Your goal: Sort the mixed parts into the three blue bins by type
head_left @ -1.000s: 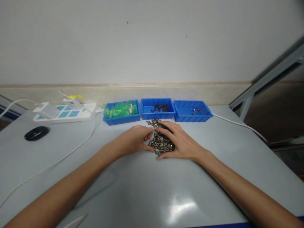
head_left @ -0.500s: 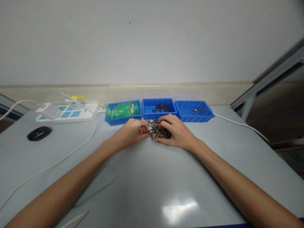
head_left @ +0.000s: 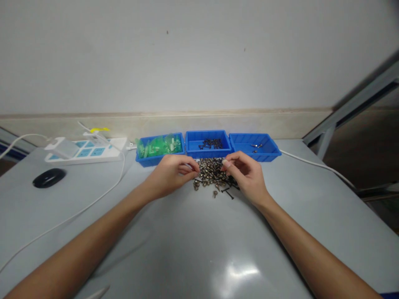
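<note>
A pile of small screws (head_left: 213,172), some brassy and some black, lies on the table in front of the blue trays. My left hand (head_left: 174,172) is at the pile's left edge, thumb and fingertips pinched together; whatever may be between them is too small to make out. At the right side of the pile, my right hand (head_left: 246,172) has its thumb and forefinger closed in a pinch, and I cannot see what is in it. A black screw (head_left: 230,194) and a brassy screw (head_left: 215,194) lie loose at the near edge.
Behind the pile stand a blue tray (head_left: 149,161) with green plastic bags, a middle blue tray (head_left: 193,148) with dark screws, and a right blue tray (head_left: 269,155) with a few small pieces. A power strip (head_left: 116,154), a black mouse (head_left: 49,177) and a white cable (head_left: 90,203) are to the left.
Both hands were cupped around a tighter pile. The pile is now spread wider, with loose screws nearer me. My right hand has moved right and pinches; my left hand has shifted slightly right.
</note>
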Motion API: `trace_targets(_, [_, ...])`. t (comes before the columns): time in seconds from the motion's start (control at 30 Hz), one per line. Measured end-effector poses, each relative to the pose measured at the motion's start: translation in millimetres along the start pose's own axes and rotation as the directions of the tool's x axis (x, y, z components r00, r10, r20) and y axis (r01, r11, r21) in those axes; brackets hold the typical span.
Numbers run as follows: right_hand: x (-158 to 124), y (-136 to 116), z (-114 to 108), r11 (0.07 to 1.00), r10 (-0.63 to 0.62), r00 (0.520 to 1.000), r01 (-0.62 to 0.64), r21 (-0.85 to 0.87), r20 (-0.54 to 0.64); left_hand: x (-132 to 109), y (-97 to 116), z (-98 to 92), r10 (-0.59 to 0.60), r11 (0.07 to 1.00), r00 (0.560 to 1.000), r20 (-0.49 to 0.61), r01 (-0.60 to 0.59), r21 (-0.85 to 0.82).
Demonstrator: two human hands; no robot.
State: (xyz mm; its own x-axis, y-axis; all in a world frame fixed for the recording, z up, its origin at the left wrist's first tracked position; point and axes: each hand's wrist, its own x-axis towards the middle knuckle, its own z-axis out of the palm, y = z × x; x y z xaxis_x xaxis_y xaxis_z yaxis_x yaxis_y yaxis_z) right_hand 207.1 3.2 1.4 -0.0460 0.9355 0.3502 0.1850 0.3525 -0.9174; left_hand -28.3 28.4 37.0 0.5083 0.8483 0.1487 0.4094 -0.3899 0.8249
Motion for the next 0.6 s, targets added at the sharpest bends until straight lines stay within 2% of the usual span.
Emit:
trace_targets(0.1, [0.1, 0.8, 2.9, 0.998, 0.020, 0.997, -0.024, 0.059, 0.076, 1.0, 5.4, 5.8, -0.156, 0.968, 0.988, -0.021, 0.149, -0.204])
trace_targets(0.2, [-1.5, -0.8, 7.1, 0.991, 0.037, 0.987, -0.056, 0.121, 0.156, 0.7, 8.2, 10.1, -0.250, 0.921, 0.966, -0.069, 0.215, -0.324])
trace_targets(0.33, [-3.6, -5.5, 11.6, 0.963, 0.095, 0.971, -0.145, 0.228, 0.218, -1.7, 13.5, 14.7, -0.260, 0.908, 0.961, -0.096, 0.209, -0.363])
trace_targets(0.47, [-3.4, -8.7, 11.4, 0.929, 0.177, 0.954, -0.244, 0.280, 0.243, -3.5, 17.1, 18.9, -0.261, 0.901, 0.963, -0.070, 0.217, -0.375])
trace_targets(0.6, [-0.3, -9.3, 7.7, 0.893, 0.242, 0.943, -0.309, 0.326, 0.230, -3.1, 13.4, 15.5, -0.192, 0.948, 0.980, -0.044, 0.173, -0.267])
